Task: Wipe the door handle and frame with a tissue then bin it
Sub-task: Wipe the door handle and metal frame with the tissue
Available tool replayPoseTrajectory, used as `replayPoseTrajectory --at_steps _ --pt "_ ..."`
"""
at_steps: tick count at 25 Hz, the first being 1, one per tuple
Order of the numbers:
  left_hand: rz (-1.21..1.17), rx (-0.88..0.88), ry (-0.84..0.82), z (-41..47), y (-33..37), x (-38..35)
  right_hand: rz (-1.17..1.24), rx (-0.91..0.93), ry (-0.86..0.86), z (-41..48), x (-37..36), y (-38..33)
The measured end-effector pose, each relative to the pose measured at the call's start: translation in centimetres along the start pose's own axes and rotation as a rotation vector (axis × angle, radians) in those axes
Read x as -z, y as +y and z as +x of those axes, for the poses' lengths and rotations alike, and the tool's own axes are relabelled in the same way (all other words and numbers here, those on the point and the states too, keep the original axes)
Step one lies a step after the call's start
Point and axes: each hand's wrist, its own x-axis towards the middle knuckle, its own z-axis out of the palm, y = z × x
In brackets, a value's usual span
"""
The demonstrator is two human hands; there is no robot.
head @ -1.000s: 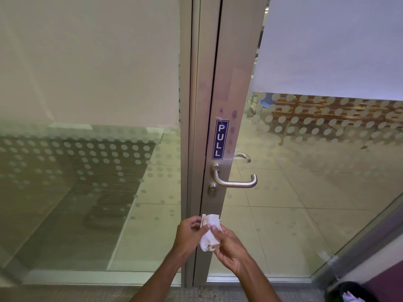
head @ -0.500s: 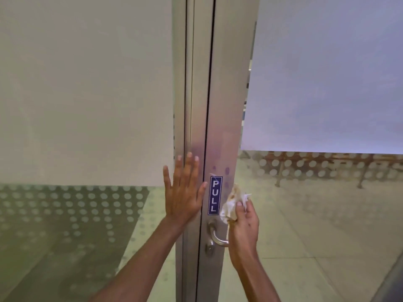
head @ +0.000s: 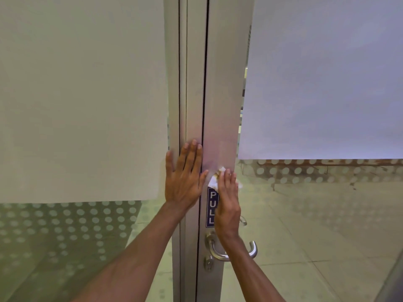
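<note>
I see a glass door (head: 316, 83) on the right with frosted film up top and a dotted band below, and a matching fixed glass panel (head: 82, 94) on the left. Between them runs the metal frame (head: 220, 83), a dark vertical gap splitting the fixed post from the door stile. Left hand (head: 184, 182) lies flat on the fixed post, fingers spread and straight, tips up, thumb reaching toward the gap; it grips nothing. Right hand (head: 226, 203) presses flat on the door stile, fingers extended together, pinning the tissue (head: 214, 180) against the metal just above the blue PULL sticker (head: 211, 209). Tissue is white, crumpled, with a brownish mark near the fingertips; its edges poke out left of the fingers and above them. The right hand covers part of the sticker. The lever door handle (head: 231, 252) sits below the sticker, right wrist crossing in front of it, not touching as far as I can tell. Small keyhole (head: 209, 263) under the handle.
</note>
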Motion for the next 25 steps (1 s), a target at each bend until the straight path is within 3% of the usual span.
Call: replayPoseTrajectory --at_steps 6,10,14,18,22,25 --pt "-0.014 -0.014 0.039 -0.1 -0.2 -0.3 -0.299 0.348 -0.165 -2.2 -1.1 3.3" --pt "-0.002 -0.008 0.033 0.0 -0.1 -0.3 -0.269 0.159 -0.088 -1.1 -1.4 2.6" --pt "-0.002 -0.009 0.044 -0.1 -0.2 -0.3 -0.322 0.379 -0.166 -1.4 -1.8 2.4" --pt "-0.002 -0.007 0.066 -0.1 0.0 -0.4 -0.266 0.264 -0.109 -0.1 -2.5 1.2" --pt "0.010 -0.012 0.058 -0.1 -0.2 -0.3 -0.319 0.433 -0.146 0.1 -1.5 2.3" --pt "0.015 -0.006 0.057 -0.1 -0.2 -0.5 -0.309 0.261 -0.079 1.1 -0.5 2.8"
